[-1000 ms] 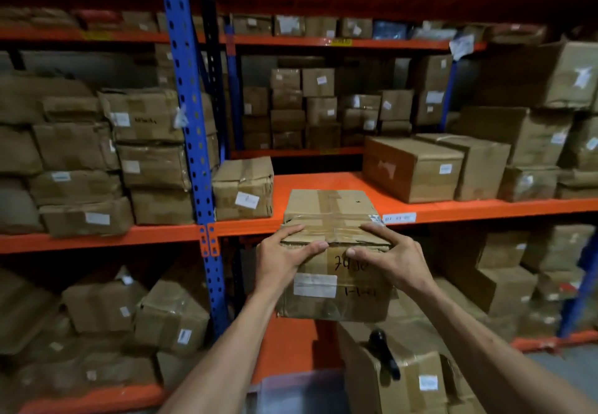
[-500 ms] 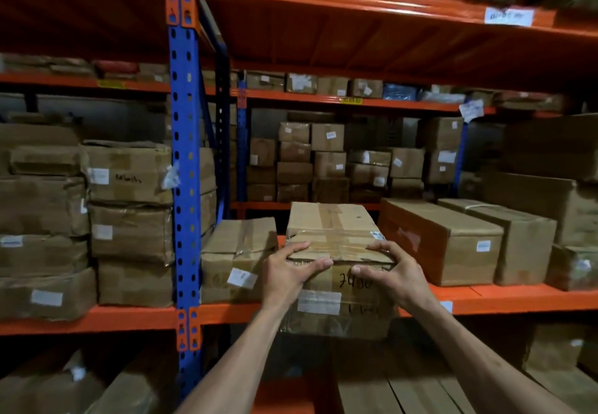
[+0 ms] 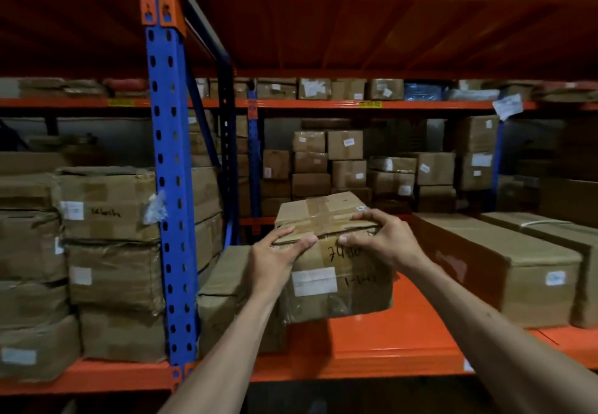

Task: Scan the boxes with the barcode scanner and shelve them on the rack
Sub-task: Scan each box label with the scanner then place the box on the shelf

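A taped cardboard box (image 3: 336, 287) with a white label and black handwriting on its front sits over the orange rack shelf (image 3: 388, 342). My left hand (image 3: 275, 261) grips its top front edge on the left. On the right, my right hand (image 3: 385, 242) holds the same edge. The box sits between a brown box (image 3: 226, 300) at its left and a long box (image 3: 495, 268) at its right. Whether its base rests fully on the shelf I cannot tell. No barcode scanner is in view.
A blue upright post (image 3: 171, 206) stands left of the bay. Stacked boxes (image 3: 110, 251) fill the shelf left of the post. Two long boxes lie at the right. More boxes (image 3: 343, 161) are stacked on the racks behind. An orange shelf (image 3: 323, 18) hangs overhead.
The box has gone up from below shelf level and forward onto the orange shelf, both hands still on its top edge. The view has tilted upward; the lower shelf and the scanner have dropped out of sight.
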`<state>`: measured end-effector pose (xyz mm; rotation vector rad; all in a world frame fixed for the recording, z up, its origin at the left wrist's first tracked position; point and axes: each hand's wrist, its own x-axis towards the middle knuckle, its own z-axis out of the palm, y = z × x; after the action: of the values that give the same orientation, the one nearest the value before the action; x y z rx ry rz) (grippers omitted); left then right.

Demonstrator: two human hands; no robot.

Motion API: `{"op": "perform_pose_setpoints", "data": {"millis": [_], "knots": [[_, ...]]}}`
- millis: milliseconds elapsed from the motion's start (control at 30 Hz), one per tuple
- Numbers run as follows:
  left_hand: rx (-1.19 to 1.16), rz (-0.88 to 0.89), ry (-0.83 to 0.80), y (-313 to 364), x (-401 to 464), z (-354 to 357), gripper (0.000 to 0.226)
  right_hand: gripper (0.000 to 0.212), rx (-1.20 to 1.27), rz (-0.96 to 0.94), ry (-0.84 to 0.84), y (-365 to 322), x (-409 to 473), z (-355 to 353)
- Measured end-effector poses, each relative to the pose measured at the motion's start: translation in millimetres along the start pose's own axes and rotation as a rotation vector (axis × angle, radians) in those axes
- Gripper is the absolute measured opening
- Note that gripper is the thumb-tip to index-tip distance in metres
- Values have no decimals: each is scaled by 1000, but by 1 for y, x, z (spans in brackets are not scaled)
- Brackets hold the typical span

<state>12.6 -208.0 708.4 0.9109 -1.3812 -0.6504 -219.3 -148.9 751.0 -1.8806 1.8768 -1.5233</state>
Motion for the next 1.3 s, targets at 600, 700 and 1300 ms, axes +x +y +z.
{"op": "perform_pose_setpoints", "data": {"millis": [600, 700, 1300], "knots": [[150, 49, 42, -41, 114, -90, 54, 62, 186, 12, -88, -33, 80, 149], [121, 3, 70, -75, 117, -105, 50, 54, 123, 20, -97, -36, 80, 179], [956, 685, 26, -134, 158, -95, 55, 72, -552, -406, 277, -15, 76, 275]]}}
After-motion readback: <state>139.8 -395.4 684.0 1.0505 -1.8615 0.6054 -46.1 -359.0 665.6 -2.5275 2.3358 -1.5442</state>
